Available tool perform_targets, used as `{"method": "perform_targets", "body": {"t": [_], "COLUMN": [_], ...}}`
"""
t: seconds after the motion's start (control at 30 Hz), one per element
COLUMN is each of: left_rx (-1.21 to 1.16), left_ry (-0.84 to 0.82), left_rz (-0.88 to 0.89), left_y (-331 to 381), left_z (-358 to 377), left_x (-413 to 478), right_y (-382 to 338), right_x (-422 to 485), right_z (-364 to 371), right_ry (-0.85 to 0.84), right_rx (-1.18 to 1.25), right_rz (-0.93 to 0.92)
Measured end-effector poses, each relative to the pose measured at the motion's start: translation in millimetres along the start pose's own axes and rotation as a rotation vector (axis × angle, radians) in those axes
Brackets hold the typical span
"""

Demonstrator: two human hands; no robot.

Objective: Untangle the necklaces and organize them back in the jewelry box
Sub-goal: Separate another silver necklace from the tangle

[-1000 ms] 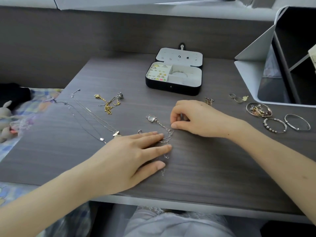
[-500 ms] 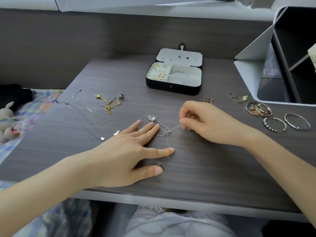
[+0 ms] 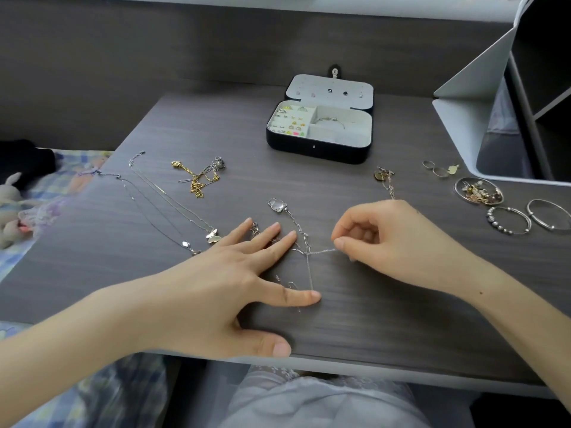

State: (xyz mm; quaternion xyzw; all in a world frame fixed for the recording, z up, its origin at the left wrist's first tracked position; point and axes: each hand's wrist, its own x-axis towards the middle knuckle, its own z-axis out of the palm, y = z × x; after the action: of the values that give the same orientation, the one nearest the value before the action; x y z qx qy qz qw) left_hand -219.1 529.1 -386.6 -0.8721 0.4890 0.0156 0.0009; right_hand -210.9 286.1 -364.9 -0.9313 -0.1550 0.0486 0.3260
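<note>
Your left hand (image 3: 216, 291) lies flat on the desk (image 3: 386, 329), fingers spread and straight, pressing parts of the tangled silver necklace (image 3: 304, 242) against the wood. Your right hand (image 3: 398, 242) pinches one strand of that chain between thumb and forefinger, and the strand runs taut from the pinch to the knot just beside your left fingertips. The jewelry box (image 3: 318, 149) stands open at the far side of the desk, well apart from the tangle. Two thin necklaces (image 3: 163, 205) lie to the left.
</note>
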Motion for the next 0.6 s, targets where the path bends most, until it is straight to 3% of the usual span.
{"method": "perform_targets", "body": {"t": [0.23, 0.37, 0.47, 0.6], "left_rx": [0.02, 0.066, 0.075, 0.061], "left_ry": [0.014, 0.061, 0.116, 0.189], "left_rz": [-0.012, -0.033, -0.043, -0.029], "left_y": [-1, 0, -3, -8], "left_z": [-6, -7, -8, -7], "left_x": [-5, -7, -6, -3], "right_y": [-8, -10, -12, -9], "right_x": [-7, 0, 11, 30], "right_z": [1, 7, 12, 14], "right_ry": [-0.072, 0.129, 0.148, 0.016], "right_rx": [-0.248, -0.525, -0.469, -0.36], "right_rz": [-0.052, -0.193, -0.31, -0.345]}}
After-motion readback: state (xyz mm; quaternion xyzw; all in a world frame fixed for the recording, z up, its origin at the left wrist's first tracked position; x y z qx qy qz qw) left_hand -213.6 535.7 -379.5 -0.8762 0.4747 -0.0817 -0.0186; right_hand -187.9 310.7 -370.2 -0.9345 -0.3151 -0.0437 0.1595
